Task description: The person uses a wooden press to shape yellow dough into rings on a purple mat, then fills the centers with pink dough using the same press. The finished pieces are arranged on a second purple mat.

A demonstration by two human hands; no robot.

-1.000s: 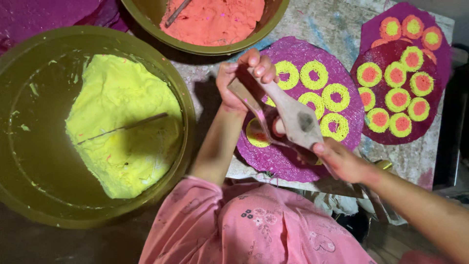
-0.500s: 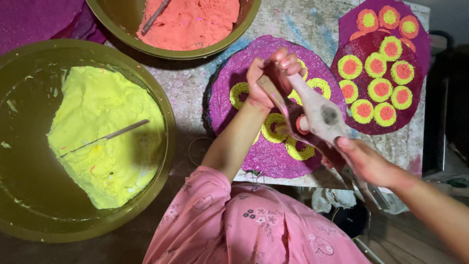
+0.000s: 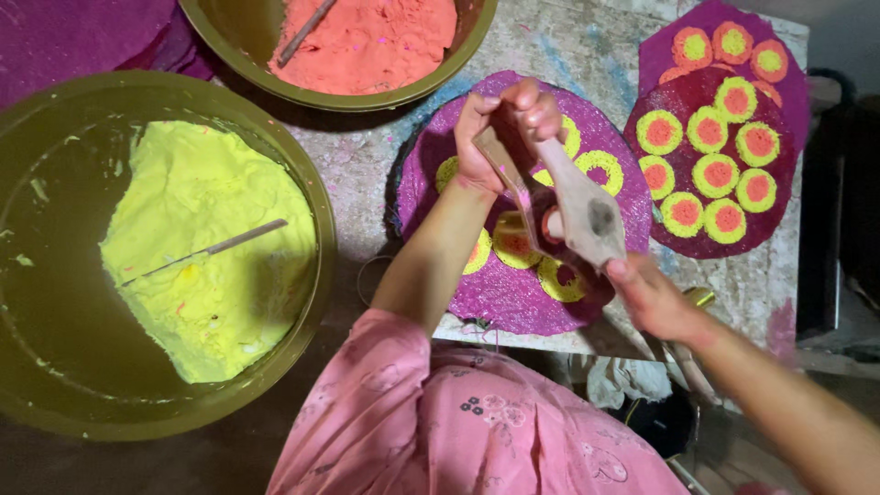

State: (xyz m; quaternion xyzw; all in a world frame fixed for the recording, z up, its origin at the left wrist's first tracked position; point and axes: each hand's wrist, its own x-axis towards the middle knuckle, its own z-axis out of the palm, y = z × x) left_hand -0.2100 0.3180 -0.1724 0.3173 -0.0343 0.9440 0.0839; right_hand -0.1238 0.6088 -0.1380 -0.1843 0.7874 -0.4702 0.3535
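Both forearms reach forward over the purple disc [image 3: 513, 293], meeting above its centre. The left hand [image 3: 500, 128] is raised with its fingers curled tight around the upper end of a wooden mould [image 3: 582, 206]; the right hand [image 3: 655, 298] grips the lower end, fingers closed beneath it. About six yellow rings lie on this disc. A second disc [image 3: 706, 165] holds eleven yellow-and-orange rounds. Two bowls stand left: yellow powder [image 3: 211, 247], orange powder [image 3: 367, 41].
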